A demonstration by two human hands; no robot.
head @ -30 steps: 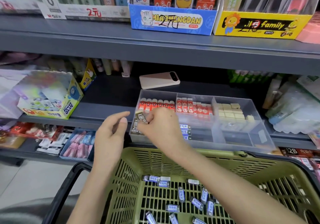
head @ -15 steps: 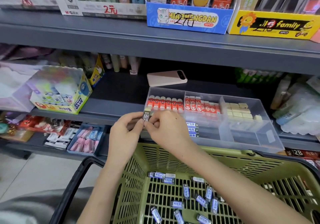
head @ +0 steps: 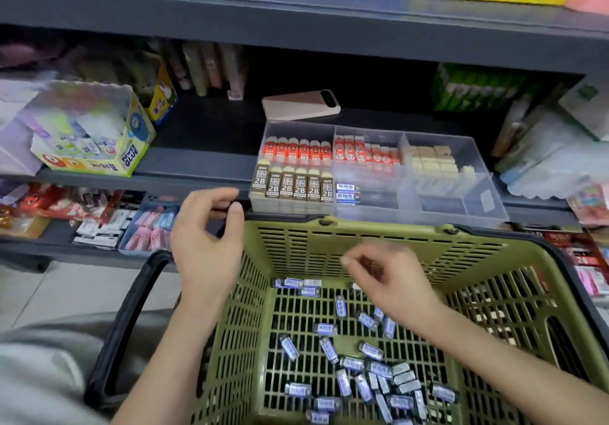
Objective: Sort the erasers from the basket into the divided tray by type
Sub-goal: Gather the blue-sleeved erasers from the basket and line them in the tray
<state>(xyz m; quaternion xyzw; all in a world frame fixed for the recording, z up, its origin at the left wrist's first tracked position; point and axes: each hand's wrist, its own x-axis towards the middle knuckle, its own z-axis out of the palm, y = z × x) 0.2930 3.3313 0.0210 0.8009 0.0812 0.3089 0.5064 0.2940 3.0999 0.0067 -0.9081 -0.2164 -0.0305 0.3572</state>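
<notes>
A clear divided tray (head: 487, 207) sits on the shelf edge. It holds rows of red erasers (head: 296, 149), brown 2B erasers (head: 293, 187), two blue-labelled erasers (head: 346, 192) and cream erasers (head: 428, 159). Below it a green basket (head: 362, 246) contains several blue-labelled erasers (head: 362, 372) scattered on its floor. My left hand (head: 207, 243) hovers at the basket's left rim with loosely curled fingers, holding nothing. My right hand (head: 385, 279), motion-blurred, is inside the basket above the erasers; nothing shows in its fingers.
A pink phone (head: 300, 105) lies on the shelf behind the tray. A glue box (head: 95, 141) stands at the left, packaged goods at the right. The basket's black handle (head: 128, 319) hangs down at the left. Lower shelves hold more stationery.
Both hands held a brown 2B eraser at the tray; it now stands in the brown row. My right hand has dropped into the basket and my left has drawn back to the rim.
</notes>
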